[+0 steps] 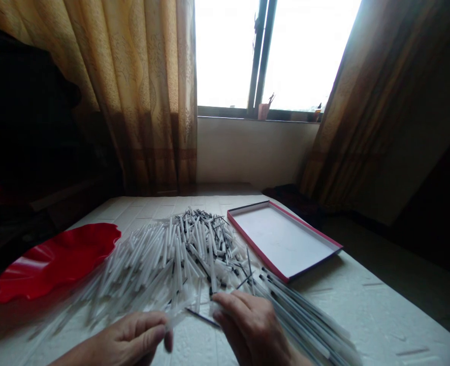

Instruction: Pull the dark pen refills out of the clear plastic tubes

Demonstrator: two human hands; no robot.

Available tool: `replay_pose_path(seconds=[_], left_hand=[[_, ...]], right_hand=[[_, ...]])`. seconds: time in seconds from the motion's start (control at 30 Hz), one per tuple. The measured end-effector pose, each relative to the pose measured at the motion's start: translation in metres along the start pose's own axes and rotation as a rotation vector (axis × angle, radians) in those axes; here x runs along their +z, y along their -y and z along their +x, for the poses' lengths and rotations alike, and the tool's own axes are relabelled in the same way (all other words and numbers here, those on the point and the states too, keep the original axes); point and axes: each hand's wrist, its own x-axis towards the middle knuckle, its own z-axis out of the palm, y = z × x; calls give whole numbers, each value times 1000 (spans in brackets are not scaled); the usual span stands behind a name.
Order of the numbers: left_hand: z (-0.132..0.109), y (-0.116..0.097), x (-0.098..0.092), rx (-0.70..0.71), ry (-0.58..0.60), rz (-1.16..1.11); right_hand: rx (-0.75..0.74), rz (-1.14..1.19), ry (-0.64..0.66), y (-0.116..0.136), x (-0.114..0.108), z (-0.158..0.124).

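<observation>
We see two containers on the table (362, 305): one red dish (57, 256) at the left and one flat red-rimmed tray (286, 239) at the right, its white floor showing. The pile (179, 254) of white tubes and thin dark rods, too many to count, lies on the table between them, in neither. Nearest us, our left hand (133, 335) pinches one pale tube (177, 319), blurred. Our right hand (253, 328) pinches one dark rod (202, 317) just beside that tube.

Left hand (133, 333) and right hand (248, 325) side by side, fingers pinched.
</observation>
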Motion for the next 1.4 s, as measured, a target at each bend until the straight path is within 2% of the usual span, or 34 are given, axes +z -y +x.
replay_pose_path(seconds=[0.1, 0.17, 0.3, 0.47, 0.57, 0.7, 0.83, 1.03, 1.23, 1.4], left_hand=[[7, 3, 5, 114, -181, 65], [10, 12, 7, 219, -267, 127], [15, 26, 7, 471, -466, 399], [16, 19, 15, 702, -625, 690], [16, 17, 21, 792, -652, 848], [20, 22, 25, 870, -626, 1010], [26, 29, 28, 890, -650, 1127], [30, 37, 26, 884, -769, 1222], [26, 33, 28, 871, -748, 1198], [25, 29, 28, 918, -733, 1275]], right_hand=[[222, -38, 108, -11, 9, -6], [304, -84, 177, -17, 14, -11], [394, -152, 291, -21, 17, -14], [473, -133, 355, -19, 15, -10], [491, -115, 379, -18, 15, -10], [469, -132, 392, -16, 15, -12], [425, -158, 373, -11, 10, -11], [365, -339, 424, -11, -24, -12], [392, -478, 469, -25, -61, -31], [367, -520, 493, -33, -65, -50]])
